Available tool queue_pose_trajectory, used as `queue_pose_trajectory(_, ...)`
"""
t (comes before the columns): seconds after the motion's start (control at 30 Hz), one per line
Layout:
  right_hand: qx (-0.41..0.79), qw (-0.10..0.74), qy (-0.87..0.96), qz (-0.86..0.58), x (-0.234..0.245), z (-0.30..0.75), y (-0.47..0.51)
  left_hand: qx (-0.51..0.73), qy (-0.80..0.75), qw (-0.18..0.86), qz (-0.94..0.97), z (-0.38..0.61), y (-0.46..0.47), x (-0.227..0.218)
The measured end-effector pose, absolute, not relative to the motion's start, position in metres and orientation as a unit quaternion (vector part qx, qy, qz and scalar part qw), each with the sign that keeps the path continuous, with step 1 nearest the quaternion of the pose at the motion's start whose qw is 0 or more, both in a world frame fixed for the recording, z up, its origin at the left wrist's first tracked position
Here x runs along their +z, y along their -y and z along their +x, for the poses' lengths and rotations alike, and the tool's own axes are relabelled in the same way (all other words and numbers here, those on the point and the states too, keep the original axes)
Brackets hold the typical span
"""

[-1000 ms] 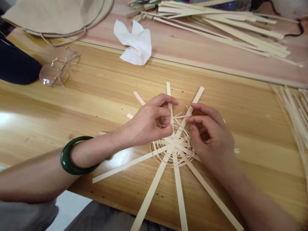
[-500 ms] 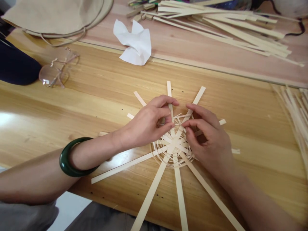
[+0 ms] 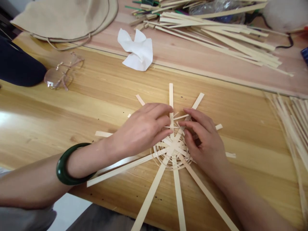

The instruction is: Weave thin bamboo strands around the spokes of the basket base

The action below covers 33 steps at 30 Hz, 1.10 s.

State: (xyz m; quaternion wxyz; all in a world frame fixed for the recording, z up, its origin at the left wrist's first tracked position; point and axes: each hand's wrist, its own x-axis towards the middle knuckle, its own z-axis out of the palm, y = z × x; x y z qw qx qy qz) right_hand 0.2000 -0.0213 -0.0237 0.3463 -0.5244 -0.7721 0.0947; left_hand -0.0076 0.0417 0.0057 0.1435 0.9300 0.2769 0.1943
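Flat pale strips, which look like bamboo, cross in a star-shaped woven base (image 3: 173, 148) on the table, with thin strips wound in rings around its centre. My left hand (image 3: 150, 126), on the base's far left side, has its fingers bent and closed around a thin weaving strip (image 3: 172, 127) by the upright spoke. Across from it, my right hand (image 3: 204, 136) pinches at the same thin strip with thumb and index finger, beside the upper right spoke (image 3: 198, 101). The fingertips are close together but apart. A green bangle (image 3: 63, 163) circles my left wrist.
Beyond the base lie a crumpled white tissue (image 3: 139, 51), eyeglasses (image 3: 57, 75), a dark case (image 3: 21, 65) and a beige bag (image 3: 64, 19). A pile of flat strips (image 3: 228, 35) lies at the back right, and more thin strips (image 3: 286, 122) at the right edge.
My left hand has turned slightly, with its back more upward and its fingers a little lower. My right hand has shifted slightly down and left. The whole view has tilted a little.
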Motion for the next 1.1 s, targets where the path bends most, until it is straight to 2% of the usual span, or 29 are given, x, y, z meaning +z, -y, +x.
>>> queue_pose_trajectory(0.5, 0.103, 0.344, 0.766, -0.532, -0.022, 0.201, 0.022, 0.125, -0.378, 0.167, 0.902, -0.016, -0.042, 0.016)
queue_pose_trajectory(0.83, 0.108, 0.352, 0.761, -0.534, -0.023, 0.201, 0.021, 0.133, -0.249, -0.014, 0.959, 0.002, -0.045, 0.005)
queue_pose_trajectory(1.1, 0.131, 0.360, 0.764, -0.520, -0.023, 0.201, 0.021, 0.150, -0.234, 0.055, 0.959, 0.002, -0.050, 0.001)
